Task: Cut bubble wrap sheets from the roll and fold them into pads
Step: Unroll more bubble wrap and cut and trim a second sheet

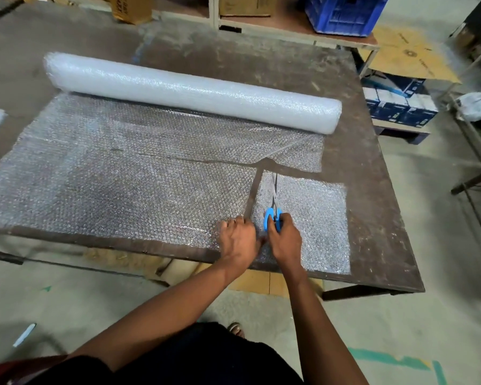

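Under right hand [285, 236]: cut sheet [314, 218]

Dim, soft indoor light; edges bowed, perhaps slightly blurred

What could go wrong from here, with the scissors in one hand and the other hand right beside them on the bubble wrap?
1. The left hand holds the large sheet right beside the blue-handled scissors gripped by the right hand; a slip could nick the fingers.
2. The small cut piece hangs over the table's near edge and may slide off.
3. The cross cut below the roll looks wavy, so the pads may come out uneven.
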Tool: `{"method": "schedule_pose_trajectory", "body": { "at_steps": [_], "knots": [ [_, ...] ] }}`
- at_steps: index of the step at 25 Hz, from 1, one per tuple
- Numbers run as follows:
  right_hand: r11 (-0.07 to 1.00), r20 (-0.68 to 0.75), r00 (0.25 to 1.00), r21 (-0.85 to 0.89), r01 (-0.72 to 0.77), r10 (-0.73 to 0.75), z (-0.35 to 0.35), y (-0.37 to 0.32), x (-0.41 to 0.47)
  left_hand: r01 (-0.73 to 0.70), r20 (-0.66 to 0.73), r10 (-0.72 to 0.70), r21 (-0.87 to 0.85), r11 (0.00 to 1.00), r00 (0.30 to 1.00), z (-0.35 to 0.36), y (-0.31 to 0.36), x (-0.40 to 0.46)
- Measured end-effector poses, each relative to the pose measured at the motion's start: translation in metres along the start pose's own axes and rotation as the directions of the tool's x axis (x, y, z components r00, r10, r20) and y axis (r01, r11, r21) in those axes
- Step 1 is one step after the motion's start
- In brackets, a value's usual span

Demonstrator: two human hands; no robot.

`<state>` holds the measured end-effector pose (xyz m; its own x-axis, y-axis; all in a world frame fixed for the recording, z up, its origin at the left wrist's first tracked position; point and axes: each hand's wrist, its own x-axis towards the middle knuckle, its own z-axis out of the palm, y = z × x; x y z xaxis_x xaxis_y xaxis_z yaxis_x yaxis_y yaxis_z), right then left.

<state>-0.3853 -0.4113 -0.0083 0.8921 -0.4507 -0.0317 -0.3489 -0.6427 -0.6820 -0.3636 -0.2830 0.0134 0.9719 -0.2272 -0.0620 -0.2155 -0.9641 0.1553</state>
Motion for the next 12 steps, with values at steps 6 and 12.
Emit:
{"method": "schedule_pose_trajectory", "body": {
  "at_steps": [6, 12],
  "knots": [
    [0.998, -0.019, 0.999, 0.055, -0.03, 0.031, 0.005, 0.0, -0.005, 0.229, 0.175, -0.163, -0.486, 0.843, 0.971, 0.012, 0.012, 0.008],
    [0.992, -0.245, 0.967, 0.121, -0.041, 0.07, -0.001, -0.036, -0.005, 0.307, 0.316, 0.109, -0.947, 0.092, 0.943, -0.019, 0.003, 0.017]
  ]
}}
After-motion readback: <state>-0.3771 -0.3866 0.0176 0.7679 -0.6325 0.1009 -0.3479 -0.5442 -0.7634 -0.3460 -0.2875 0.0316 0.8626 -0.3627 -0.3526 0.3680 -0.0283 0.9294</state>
